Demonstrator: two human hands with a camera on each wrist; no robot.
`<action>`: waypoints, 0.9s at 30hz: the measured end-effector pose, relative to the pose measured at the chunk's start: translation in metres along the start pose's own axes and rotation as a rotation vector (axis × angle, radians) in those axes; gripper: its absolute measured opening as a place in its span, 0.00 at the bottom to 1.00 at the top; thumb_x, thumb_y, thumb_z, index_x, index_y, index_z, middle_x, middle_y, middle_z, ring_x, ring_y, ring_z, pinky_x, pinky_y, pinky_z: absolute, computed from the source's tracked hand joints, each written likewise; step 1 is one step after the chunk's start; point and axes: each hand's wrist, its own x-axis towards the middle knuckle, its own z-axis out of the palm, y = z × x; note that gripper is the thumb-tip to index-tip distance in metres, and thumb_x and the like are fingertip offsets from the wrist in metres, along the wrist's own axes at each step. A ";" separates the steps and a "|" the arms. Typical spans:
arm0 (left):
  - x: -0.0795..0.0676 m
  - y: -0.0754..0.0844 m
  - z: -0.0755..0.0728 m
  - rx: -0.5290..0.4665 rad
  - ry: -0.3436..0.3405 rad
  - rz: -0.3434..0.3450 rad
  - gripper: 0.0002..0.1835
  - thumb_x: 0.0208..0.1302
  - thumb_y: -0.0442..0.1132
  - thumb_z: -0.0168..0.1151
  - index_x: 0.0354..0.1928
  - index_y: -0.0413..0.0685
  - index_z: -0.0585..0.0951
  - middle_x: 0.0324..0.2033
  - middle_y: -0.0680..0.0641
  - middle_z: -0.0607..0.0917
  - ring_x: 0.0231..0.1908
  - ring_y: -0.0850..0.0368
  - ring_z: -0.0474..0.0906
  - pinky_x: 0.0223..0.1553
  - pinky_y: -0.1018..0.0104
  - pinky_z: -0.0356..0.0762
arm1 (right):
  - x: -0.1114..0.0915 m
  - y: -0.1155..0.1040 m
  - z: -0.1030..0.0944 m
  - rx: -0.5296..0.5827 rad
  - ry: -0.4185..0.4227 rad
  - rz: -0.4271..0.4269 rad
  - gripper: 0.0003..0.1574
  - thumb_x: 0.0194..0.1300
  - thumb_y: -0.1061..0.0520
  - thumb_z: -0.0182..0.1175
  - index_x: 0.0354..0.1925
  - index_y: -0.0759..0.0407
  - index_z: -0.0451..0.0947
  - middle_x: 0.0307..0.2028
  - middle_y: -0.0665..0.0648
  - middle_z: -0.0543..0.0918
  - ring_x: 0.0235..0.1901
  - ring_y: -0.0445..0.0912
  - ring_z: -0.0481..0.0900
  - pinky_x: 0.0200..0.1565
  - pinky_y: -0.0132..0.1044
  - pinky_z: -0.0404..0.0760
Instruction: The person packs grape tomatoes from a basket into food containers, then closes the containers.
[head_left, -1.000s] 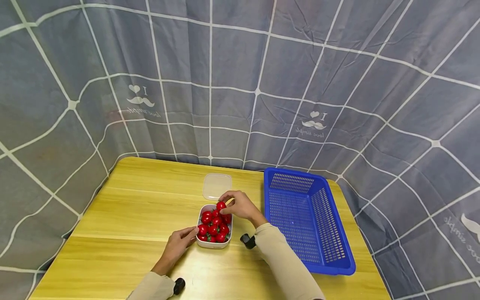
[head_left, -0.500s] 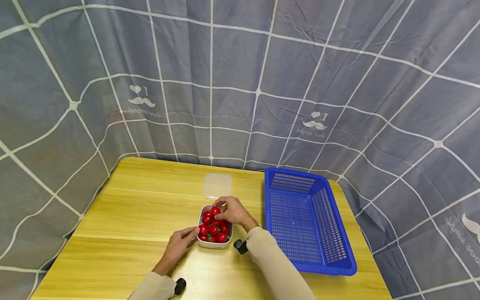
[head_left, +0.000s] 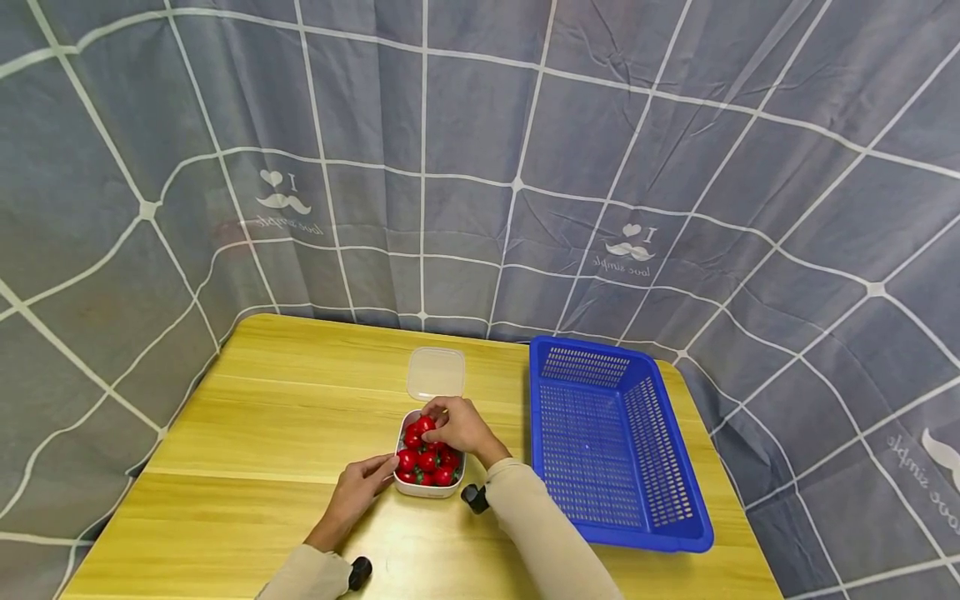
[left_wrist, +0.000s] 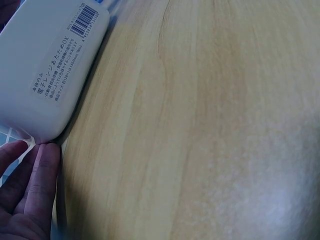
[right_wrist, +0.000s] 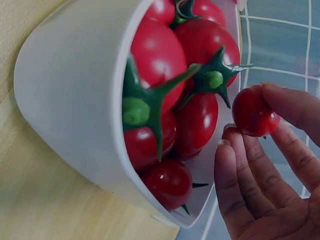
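Observation:
My left hand [head_left: 360, 492] is at the left side of a white plastic food container [head_left: 429, 490], its fingertips and thumb pinching the rim at a corner. Inside the container are several shiny red cherry tomatoes [head_left: 425, 460] with green stems. Over the container's far part, my right hand [head_left: 459, 428] pinches one small cherry tomato [right_wrist: 254, 113] between thumb and fingertips. In the right wrist view this tomato is right at the rim, beside other tomatoes [right_wrist: 205, 47]. The container's printed label [left_wrist: 70, 55] faces the left wrist camera.
A clear square lid [head_left: 436, 372] lies on the wooden table [head_left: 300, 408] behind the container. To the right stands a large blue plastic basket [head_left: 600, 450] with perforated walls. A grey checked curtain [head_left: 465, 208] hangs behind the table.
My right hand has moved left and a little nearer with the cherry tomato, lower over the container's far left part. The left hand has stayed at the rim.

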 end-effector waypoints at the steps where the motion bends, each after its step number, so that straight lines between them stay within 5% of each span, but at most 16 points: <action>1: 0.000 0.000 0.000 -0.003 0.001 -0.002 0.25 0.69 0.43 0.60 0.55 0.25 0.76 0.54 0.30 0.78 0.54 0.44 0.77 0.49 0.66 0.81 | 0.000 0.000 0.000 -0.003 0.002 -0.005 0.16 0.51 0.66 0.73 0.40 0.63 0.82 0.34 0.55 0.83 0.30 0.43 0.78 0.30 0.27 0.79; 20: 0.001 0.000 0.000 -0.038 -0.015 -0.014 0.24 0.68 0.41 0.60 0.56 0.25 0.76 0.55 0.30 0.77 0.55 0.44 0.76 0.51 0.65 0.80 | -0.002 0.007 -0.004 0.064 0.006 -0.008 0.16 0.53 0.66 0.71 0.41 0.66 0.82 0.35 0.61 0.84 0.29 0.43 0.80 0.30 0.27 0.82; 27: 0.002 0.001 -0.001 -0.025 0.006 -0.039 0.23 0.66 0.41 0.62 0.55 0.28 0.77 0.51 0.33 0.81 0.48 0.50 0.81 0.46 0.69 0.83 | -0.004 0.009 -0.011 0.117 0.031 0.003 0.16 0.53 0.66 0.70 0.42 0.68 0.81 0.36 0.63 0.83 0.29 0.41 0.79 0.30 0.28 0.82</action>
